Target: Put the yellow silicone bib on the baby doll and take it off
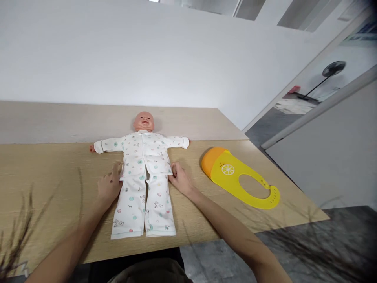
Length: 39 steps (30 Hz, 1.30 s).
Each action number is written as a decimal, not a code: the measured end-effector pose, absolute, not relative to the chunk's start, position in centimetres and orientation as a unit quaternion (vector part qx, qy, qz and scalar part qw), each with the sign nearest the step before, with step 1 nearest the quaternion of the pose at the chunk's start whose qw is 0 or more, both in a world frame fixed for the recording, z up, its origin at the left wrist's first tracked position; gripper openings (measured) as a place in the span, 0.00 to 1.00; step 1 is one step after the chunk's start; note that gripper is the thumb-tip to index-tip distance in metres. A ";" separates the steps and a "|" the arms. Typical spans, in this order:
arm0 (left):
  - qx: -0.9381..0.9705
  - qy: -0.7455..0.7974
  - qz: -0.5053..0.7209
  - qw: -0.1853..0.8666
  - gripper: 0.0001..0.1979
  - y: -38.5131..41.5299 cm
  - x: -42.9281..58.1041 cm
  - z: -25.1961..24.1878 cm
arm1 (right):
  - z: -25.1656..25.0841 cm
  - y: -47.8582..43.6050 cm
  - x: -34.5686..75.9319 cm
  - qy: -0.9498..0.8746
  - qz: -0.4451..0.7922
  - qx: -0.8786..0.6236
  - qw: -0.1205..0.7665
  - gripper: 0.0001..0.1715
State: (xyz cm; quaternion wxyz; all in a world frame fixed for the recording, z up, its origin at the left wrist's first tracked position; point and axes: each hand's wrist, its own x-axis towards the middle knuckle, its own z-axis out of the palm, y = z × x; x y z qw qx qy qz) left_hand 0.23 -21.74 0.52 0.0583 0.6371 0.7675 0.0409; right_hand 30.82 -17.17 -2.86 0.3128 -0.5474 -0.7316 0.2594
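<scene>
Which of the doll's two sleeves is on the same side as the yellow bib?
The sleeve stretched toward the right of the view, past the right hand. The bib lies beyond it; the other sleeve points away, above the left hand.

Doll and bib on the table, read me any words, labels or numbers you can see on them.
No readable text.
Doll's pyjamas: small printed pictures; any lettering is too small to read.
Yellow bib: a white lemon-slice drawing and tiny dark marks, too small to read.
Both hands rest beside the doll's waist.
</scene>
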 end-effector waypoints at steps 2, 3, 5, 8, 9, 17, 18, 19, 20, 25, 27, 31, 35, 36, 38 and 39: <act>0.641 0.766 0.019 0.043 0.30 -21.9 0.7 1.1 | -2.7 -17.2 30.7 -0.736 0.248 -0.562 0.286 0.11; 0.645 0.764 0.015 0.031 0.30 -22.1 0.9 1.2 | -2.7 -17.2 30.6 -0.738 0.244 -0.567 0.273 0.10; 0.657 0.754 0.012 0.005 0.30 -22.3 1.1 1.3 | -2.6 -17.2 30.5 -0.742 0.234 -0.574 0.255 0.08; 0.673 0.739 0.006 -0.022 0.30 -22.6 1.3 1.4 | -2.4 -17.2 30.4 -0.747 0.219 -0.583 0.233 0.08; 0.675 0.737 0.003 -0.029 0.30 -22.6 1.3 1.4 | -2.3 -17.2 30.4 -0.748 0.214 -0.587 0.225 0.08; 0.685 0.727 -0.006 -0.047 0.29 -23.1 1.2 2.0 | -1.8 -17.1 30.5 -0.752 0.192 -0.600 0.196 0.07; 0.685 0.728 -0.007 -0.041 0.29 -23.2 1.2 2.1 | -1.8 -17.1 30.5 -0.752 0.192 -0.600 0.194 0.07; 0.683 0.729 -0.010 -0.032 0.28 -23.4 1.2 2.2 | -1.9 -17.0 30.5 -0.754 0.192 -0.599 0.191 0.07; 0.680 0.733 -0.012 -0.022 0.28 -23.5 1.2 2.4 | -1.9 -17.0 30.5 -0.756 0.192 -0.598 0.188 0.07; 0.651 0.758 -0.014 0.030 0.29 -23.7 1.2 2.5 | -1.7 -17.2 30.4 -0.767 0.169 -0.598 0.161 0.11; 0.649 0.760 -0.004 0.040 0.30 -23.4 1.2 2.3 | -1.3 -17.4 30.3 -0.769 0.162 -0.603 0.138 0.13; 0.659 0.750 0.015 0.048 0.32 -22.8 1.2 2.1 | -0.3 -17.8 30.1 -0.769 0.153 -0.612 0.099 0.13; 0.663 0.748 0.015 0.027 0.31 -22.7 1.4 2.1 | -0.3 -17.8 29.9 -0.767 0.146 -0.617 0.098 0.14; 0.664 0.748 0.010 0.017 0.31 -22.7 1.5 2.1 | -0.5 -17.7 30.0 -0.766 0.145 -0.618 0.103 0.14; 0.667 0.745 -0.004 -0.001 0.31 -22.8 1.7 2.1 | -0.7 -17.6 30.0 -0.763 0.146 -0.620 0.114 0.15; 0.669 0.743 -0.011 -0.011 0.30 -22.8 1.8 2.1 | -0.8 -17.5 30.1 -0.762 0.147 -0.620 0.117 0.15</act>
